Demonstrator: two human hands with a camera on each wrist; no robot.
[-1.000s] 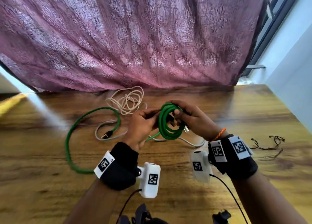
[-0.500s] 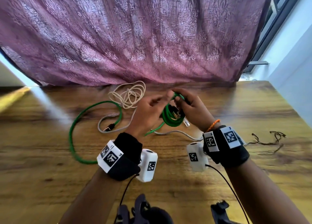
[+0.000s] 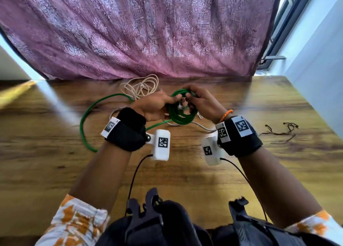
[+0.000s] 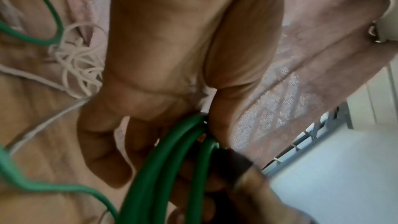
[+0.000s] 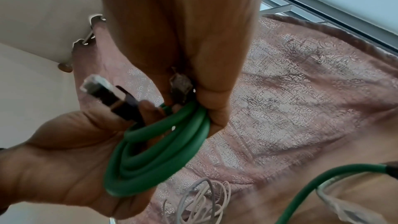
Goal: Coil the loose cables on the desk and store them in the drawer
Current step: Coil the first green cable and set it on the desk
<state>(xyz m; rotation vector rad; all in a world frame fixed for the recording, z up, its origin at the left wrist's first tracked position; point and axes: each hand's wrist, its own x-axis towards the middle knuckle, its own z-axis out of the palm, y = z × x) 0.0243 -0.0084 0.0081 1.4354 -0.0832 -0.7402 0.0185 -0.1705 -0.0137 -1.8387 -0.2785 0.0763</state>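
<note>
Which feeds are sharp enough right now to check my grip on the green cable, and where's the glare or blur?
Head view: bright glare streak across the desk at left, edges smeared, green cable fairly clear between the hands. Left wrist view: left hand soft, lower corner badly blurred. Right wrist view: sharpest, right hand pinching the coil, connector slightly blurred.
</note>
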